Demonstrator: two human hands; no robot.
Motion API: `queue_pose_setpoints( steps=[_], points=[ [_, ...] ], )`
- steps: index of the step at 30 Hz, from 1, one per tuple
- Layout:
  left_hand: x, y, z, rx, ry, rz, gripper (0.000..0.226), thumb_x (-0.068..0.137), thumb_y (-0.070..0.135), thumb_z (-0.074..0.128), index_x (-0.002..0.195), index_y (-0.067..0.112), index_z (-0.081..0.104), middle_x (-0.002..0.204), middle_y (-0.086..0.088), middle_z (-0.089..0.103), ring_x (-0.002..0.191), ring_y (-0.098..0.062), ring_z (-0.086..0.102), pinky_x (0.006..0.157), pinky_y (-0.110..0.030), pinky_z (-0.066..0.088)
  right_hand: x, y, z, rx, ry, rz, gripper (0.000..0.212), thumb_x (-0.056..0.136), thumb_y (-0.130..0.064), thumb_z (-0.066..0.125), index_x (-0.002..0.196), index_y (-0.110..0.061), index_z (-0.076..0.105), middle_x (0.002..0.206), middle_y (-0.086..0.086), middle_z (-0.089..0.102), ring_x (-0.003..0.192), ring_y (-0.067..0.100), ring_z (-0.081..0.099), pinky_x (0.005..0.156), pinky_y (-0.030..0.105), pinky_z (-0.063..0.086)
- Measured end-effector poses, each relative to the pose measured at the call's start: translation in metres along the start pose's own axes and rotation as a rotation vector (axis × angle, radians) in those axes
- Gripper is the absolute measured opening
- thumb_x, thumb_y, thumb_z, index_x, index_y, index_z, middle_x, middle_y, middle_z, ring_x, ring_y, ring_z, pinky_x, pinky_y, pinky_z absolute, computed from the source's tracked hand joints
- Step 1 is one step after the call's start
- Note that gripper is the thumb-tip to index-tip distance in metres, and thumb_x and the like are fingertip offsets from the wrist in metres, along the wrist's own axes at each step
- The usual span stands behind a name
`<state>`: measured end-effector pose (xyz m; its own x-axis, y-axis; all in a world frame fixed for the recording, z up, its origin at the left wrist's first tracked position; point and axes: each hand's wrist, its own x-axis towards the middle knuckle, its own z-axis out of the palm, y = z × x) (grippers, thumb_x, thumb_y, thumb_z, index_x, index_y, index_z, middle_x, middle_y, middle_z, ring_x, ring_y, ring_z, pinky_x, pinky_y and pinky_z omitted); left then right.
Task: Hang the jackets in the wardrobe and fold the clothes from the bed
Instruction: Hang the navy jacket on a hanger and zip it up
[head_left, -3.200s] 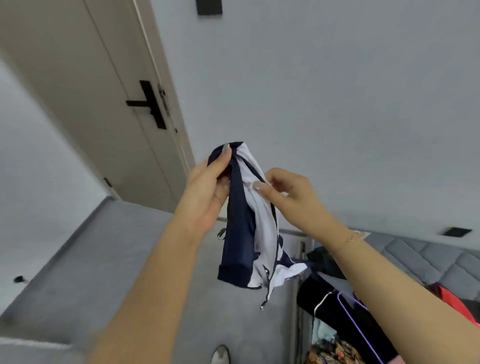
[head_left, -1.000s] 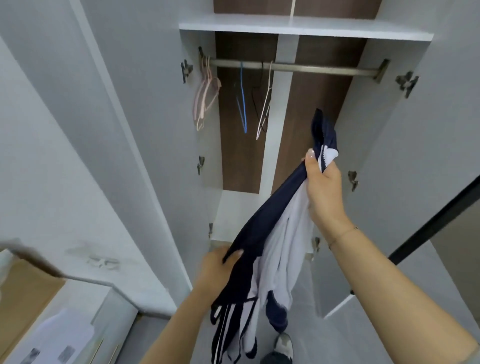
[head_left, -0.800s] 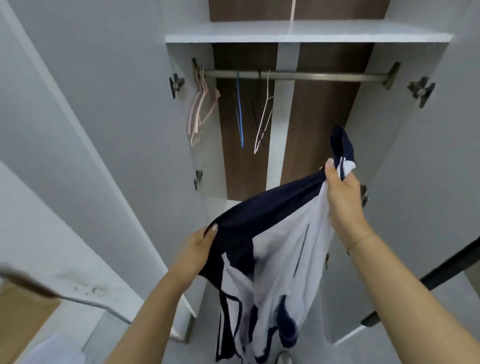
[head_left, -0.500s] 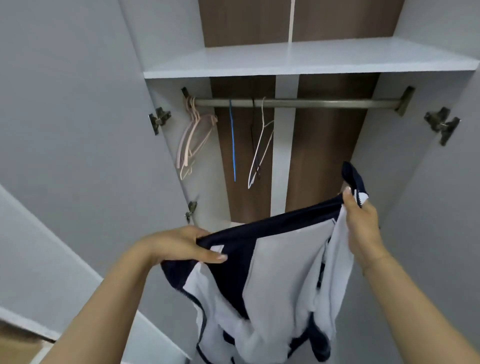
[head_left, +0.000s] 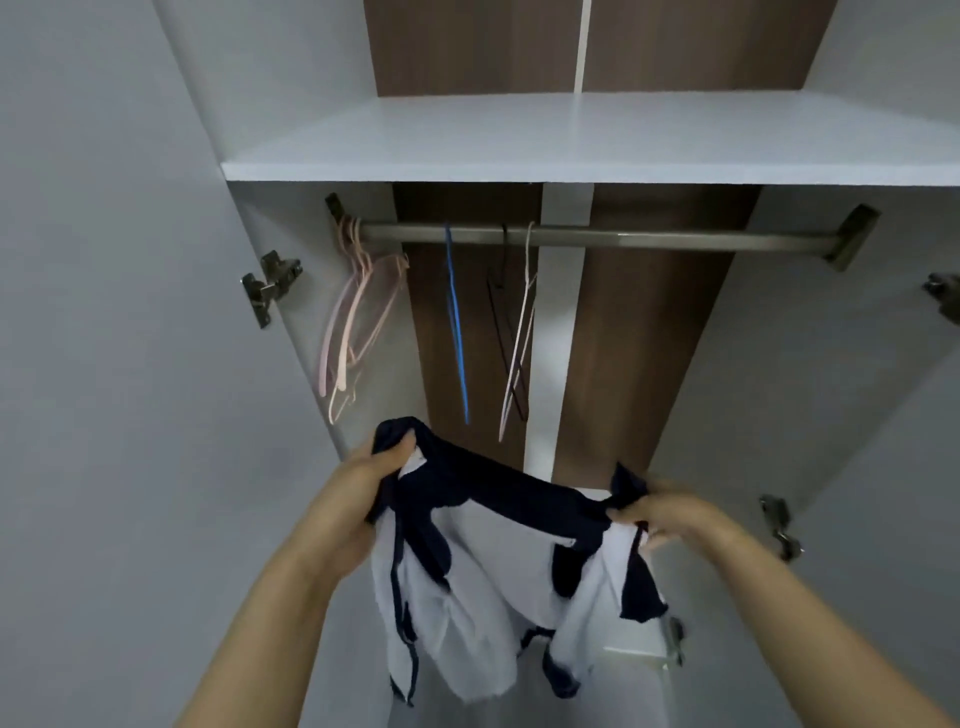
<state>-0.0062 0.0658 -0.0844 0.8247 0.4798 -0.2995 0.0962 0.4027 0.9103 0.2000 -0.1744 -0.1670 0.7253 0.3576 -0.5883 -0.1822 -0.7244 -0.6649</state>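
A navy and white jacket (head_left: 493, 551) hangs stretched between my two hands in front of the open wardrobe. My left hand (head_left: 371, 480) grips its navy top edge on the left. My right hand (head_left: 660, 512) pinches the navy edge on the right. The white body and sleeves dangle below. Above, a metal rail (head_left: 649, 240) carries bare hangers: several pink ones (head_left: 358, 322) at the left end, a blue hanger (head_left: 457, 332), then a black and a white hanger (head_left: 517, 343) near the middle.
A white shelf (head_left: 545, 140) spans the wardrobe above the rail. Both wardrobe doors stand open, with hinges (head_left: 270, 283) on the left wall and on the right wall (head_left: 779, 525). The rail's right half carries no hangers.
I turned from the bed and door to the open wardrobe and stepped closer. My left hand rose to the jacket's top edge, and the jacket now spreads level between both hands.
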Motion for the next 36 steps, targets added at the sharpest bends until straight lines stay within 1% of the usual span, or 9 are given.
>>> queue_pose_setpoints(
  steps=[4, 7, 10, 14, 19, 21, 24, 27, 36],
  points=[
    [0.035, 0.007, 0.007, 0.019, 0.021, -0.009, 0.021, 0.095, 0.015, 0.058, 0.114, 0.011, 0.065, 0.104, -0.014, 0.073, 0.094, -0.028, 0.070, 0.072, -0.028, 0.060, 0.029, -0.045, 0.014, -0.059, 0.123, -0.125, 0.025, 0.091, -0.024, 0.067, 0.113, -0.012, 0.060, 0.117, 0.006, 0.062, 0.097, 0.015, 0.055, 0.073, 0.019, 0.047],
    [0.061, 0.013, 0.006, 0.118, 0.021, -0.046, 0.014, 0.094, 0.013, 0.061, 0.104, 0.007, 0.069, 0.092, -0.013, 0.073, 0.078, -0.023, 0.071, 0.064, -0.026, 0.059, 0.054, -0.104, 0.026, -0.012, 0.302, -0.310, 0.046, 0.094, -0.032, 0.061, 0.130, -0.003, 0.058, 0.131, 0.011, 0.060, 0.111, 0.021, 0.058, 0.089, 0.025, 0.042],
    [0.080, 0.017, 0.004, 0.169, 0.034, -0.079, 0.009, 0.091, 0.011, 0.064, 0.094, 0.008, 0.071, 0.082, -0.009, 0.074, 0.070, -0.018, 0.071, 0.060, -0.022, 0.057, 0.086, -0.167, 0.037, 0.033, 0.346, -0.431, 0.056, 0.094, -0.043, 0.059, 0.129, 0.000, 0.055, 0.121, 0.014, 0.062, 0.106, 0.024, 0.059, 0.085, 0.030, 0.044],
    [0.093, 0.025, -0.003, 0.119, 0.063, -0.116, 0.012, 0.086, 0.009, 0.067, 0.095, 0.005, 0.074, 0.092, -0.017, 0.075, 0.079, -0.024, 0.072, 0.068, -0.028, 0.059, 0.126, -0.215, 0.039, 0.015, 0.445, -0.411, 0.029, 0.096, -0.039, 0.057, 0.092, -0.011, 0.063, 0.097, 0.011, 0.062, 0.098, 0.029, 0.058, 0.080, 0.032, 0.044],
    [0.099, 0.037, -0.014, 0.080, 0.111, -0.107, 0.011, 0.084, 0.010, 0.068, 0.084, 0.009, 0.079, 0.091, -0.017, 0.075, 0.078, -0.026, 0.073, 0.063, -0.026, 0.059, 0.155, -0.219, 0.036, 0.097, 0.464, -0.464, 0.017, 0.093, -0.029, 0.060, 0.086, -0.014, 0.067, 0.089, 0.006, 0.063, 0.095, 0.028, 0.062, 0.083, 0.034, 0.048],
    [0.101, 0.037, -0.017, 0.050, 0.123, -0.111, 0.011, 0.084, 0.010, 0.067, 0.084, 0.007, 0.078, 0.091, -0.019, 0.073, 0.079, -0.028, 0.072, 0.066, -0.028, 0.059, 0.161, -0.223, 0.038, 0.184, 0.384, -0.461, 0.026, 0.090, -0.034, 0.066, 0.098, -0.010, 0.062, 0.097, 0.004, 0.061, 0.096, 0.022, 0.058, 0.088, 0.031, 0.047],
    [0.102, 0.032, -0.018, 0.020, 0.148, -0.122, 0.019, 0.085, 0.010, 0.066, 0.097, -0.002, 0.073, 0.098, -0.025, 0.071, 0.086, -0.034, 0.069, 0.076, -0.034, 0.056, 0.169, -0.233, 0.043, 0.286, 0.343, -0.445, 0.031, 0.090, -0.026, 0.068, 0.070, -0.016, 0.048, 0.082, 0.003, 0.057, 0.084, 0.020, 0.055, 0.074, 0.027, 0.043],
    [0.103, 0.028, -0.018, 0.001, 0.164, -0.131, 0.024, 0.085, 0.009, 0.065, 0.104, -0.005, 0.070, 0.101, -0.026, 0.070, 0.089, -0.036, 0.068, 0.079, -0.037, 0.055, 0.172, -0.237, 0.043, 0.431, 0.341, -0.402, 0.033, 0.095, -0.017, 0.060, 0.063, -0.011, 0.051, 0.078, 0.011, 0.060, 0.067, 0.018, 0.053, 0.067, 0.030, 0.042],
    [0.111, 0.027, -0.014, -0.057, 0.148, -0.146, 0.025, 0.084, 0.011, 0.067, 0.104, -0.004, 0.070, 0.097, -0.022, 0.070, 0.084, -0.032, 0.068, 0.077, -0.036, 0.055, 0.145, -0.228, 0.021, 0.284, 0.519, -0.487, 0.045, 0.092, -0.012, 0.053, 0.051, -0.002, 0.041, 0.053, 0.013, 0.041, 0.050, 0.022, 0.040, 0.057, 0.031, 0.032]
  ],
)
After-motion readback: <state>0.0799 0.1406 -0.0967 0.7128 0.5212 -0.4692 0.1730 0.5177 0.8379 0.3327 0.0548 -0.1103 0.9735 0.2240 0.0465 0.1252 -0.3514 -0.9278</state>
